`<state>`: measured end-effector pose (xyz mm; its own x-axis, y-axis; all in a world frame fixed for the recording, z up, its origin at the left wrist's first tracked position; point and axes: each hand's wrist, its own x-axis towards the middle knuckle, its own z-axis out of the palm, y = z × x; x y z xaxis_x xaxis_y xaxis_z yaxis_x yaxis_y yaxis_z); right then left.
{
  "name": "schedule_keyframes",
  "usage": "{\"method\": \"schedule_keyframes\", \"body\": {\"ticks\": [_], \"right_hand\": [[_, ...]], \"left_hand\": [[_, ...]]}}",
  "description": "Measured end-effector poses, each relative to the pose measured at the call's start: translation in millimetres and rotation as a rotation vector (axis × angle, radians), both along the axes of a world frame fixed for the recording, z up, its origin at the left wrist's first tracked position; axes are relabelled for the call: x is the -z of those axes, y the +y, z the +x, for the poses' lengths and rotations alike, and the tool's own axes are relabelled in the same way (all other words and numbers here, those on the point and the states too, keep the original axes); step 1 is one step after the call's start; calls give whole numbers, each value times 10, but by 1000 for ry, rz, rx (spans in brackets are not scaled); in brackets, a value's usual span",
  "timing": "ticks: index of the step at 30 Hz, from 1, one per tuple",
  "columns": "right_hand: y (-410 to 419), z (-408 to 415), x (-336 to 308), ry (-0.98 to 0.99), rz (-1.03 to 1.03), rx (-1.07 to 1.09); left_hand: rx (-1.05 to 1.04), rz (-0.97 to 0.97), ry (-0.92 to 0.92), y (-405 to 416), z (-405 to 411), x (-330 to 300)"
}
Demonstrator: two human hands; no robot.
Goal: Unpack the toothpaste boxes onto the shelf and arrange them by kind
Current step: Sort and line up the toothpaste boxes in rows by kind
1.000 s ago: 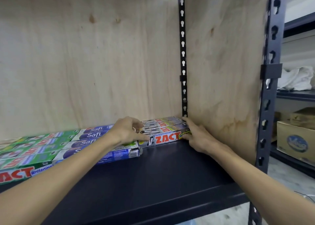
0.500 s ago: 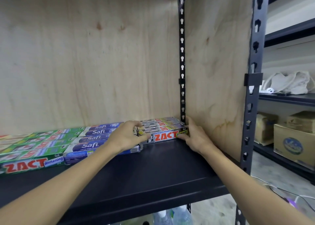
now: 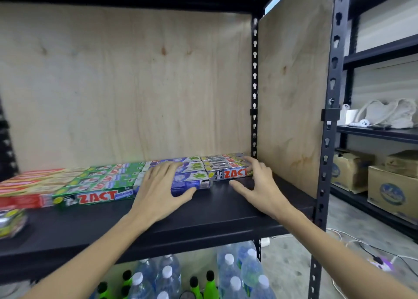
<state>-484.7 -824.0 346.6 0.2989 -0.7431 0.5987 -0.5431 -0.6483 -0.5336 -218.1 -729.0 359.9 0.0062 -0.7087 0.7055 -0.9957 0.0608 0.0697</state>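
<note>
I am looking at the toothpaste boxes lying flat in a row along the back of the black shelf point(image 3: 203, 210), grouped by kind across the middle of the frame. At the lower left the red boxes point(image 3: 29, 186) are sitting, then the green ZACT boxes point(image 3: 101, 182), then the blue boxes point(image 3: 190, 177), and at centre right the silver ZACT boxes point(image 3: 228, 168) are lying close to the plywood side panel point(image 3: 291, 99). My left hand point(image 3: 158, 192) is resting flat, fingers straight and spread, on the blue boxes, gripping nothing. My right hand point(image 3: 260, 187) is reaching with relaxed, spread fingers, fingertips touching the right end of the silver group, thumb hanging over the bare shelf; it is holding nothing either. I am judging the sorting as largely done, with me squaring up the last two groups. At the far left edge a crumpled wrapped pack point(image 3: 11, 221) is sitting apart from the row, possibly waiting to be unpacked. Below the shelf, water bottles point(image 3: 235, 273) are standing.
</note>
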Motion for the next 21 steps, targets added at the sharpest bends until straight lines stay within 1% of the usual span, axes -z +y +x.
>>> {"method": "schedule_keyframes", "body": {"ticks": [3, 6, 8, 17, 21], "right_hand": [[291, 243, 66, -6, 26, -80], [523, 557, 55, -66, 56, -71], [689, 828, 54, -86, 77, -119], [1347, 2313, 36, -4, 117, -393], [1482, 2875, 55, 82, 136, -474]], "left_hand": [[-50, -1, -23, 311, 227, -16], [-102, -34, -29, 643, 528, -31], [-153, -34, -49, 864, 778, -33], [-423, -101, -100, 1904, 2075, 53], [-485, -153, -30, 2254, 2469, 108]]}}
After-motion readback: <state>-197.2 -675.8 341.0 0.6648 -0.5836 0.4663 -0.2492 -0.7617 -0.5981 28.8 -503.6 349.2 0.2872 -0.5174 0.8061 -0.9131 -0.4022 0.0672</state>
